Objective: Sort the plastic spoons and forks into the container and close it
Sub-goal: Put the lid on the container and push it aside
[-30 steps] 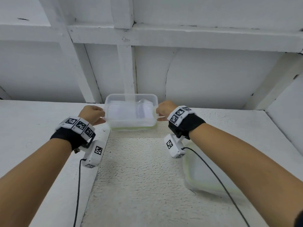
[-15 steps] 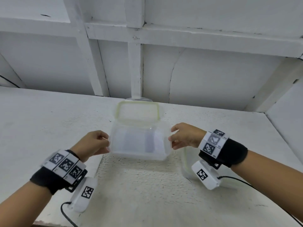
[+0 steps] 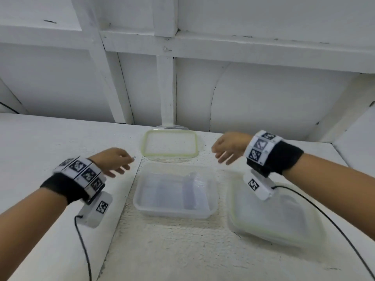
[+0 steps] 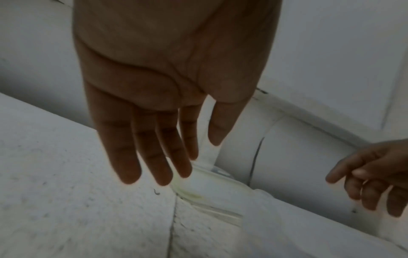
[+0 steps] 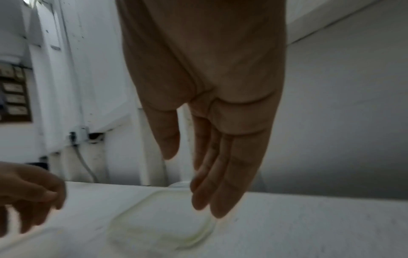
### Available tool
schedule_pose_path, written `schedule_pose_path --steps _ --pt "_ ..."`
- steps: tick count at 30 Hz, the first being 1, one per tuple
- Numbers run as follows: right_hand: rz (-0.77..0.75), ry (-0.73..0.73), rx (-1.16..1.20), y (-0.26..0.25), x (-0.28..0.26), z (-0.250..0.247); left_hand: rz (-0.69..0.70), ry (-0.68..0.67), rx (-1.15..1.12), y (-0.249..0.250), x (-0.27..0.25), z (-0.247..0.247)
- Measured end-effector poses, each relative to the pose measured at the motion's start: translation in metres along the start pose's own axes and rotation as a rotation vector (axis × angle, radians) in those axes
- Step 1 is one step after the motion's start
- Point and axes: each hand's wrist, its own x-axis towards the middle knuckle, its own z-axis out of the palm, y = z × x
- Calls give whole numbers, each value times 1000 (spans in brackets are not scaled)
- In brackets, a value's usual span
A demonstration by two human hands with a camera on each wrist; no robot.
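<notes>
The clear plastic container [image 3: 175, 194] sits open on the white textured tabletop [image 3: 162, 250], near centre, with pale cutlery inside, blurred. A green-rimmed lid [image 3: 170, 146] lies just beyond it; a second lid [image 3: 274, 218] lies to its right. The left hand [image 3: 114, 162] hovers left of the container, fingers straight and loose, holding nothing. The right hand [image 3: 229, 147] hovers far right, also spread and empty
</notes>
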Motion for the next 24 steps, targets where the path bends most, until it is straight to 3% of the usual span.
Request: schedule_pose_path --steps 5,10,17,21,24 --pt "-65 185 -203 -21 59 -18 14 186 -59 19 59 -10" --pt "-15 111 -452 -13 102 -1 -73 152 -41 18 94 1" --pt "6 58 -226 -12 132 12 -89 144 -254 14 115 8" --pt "-43 179 -191 -4 139 22 -69 115 -277 0 121 7" --pt "-14 164 -79 -10 134 19 -20 115 -396 2 110 3"
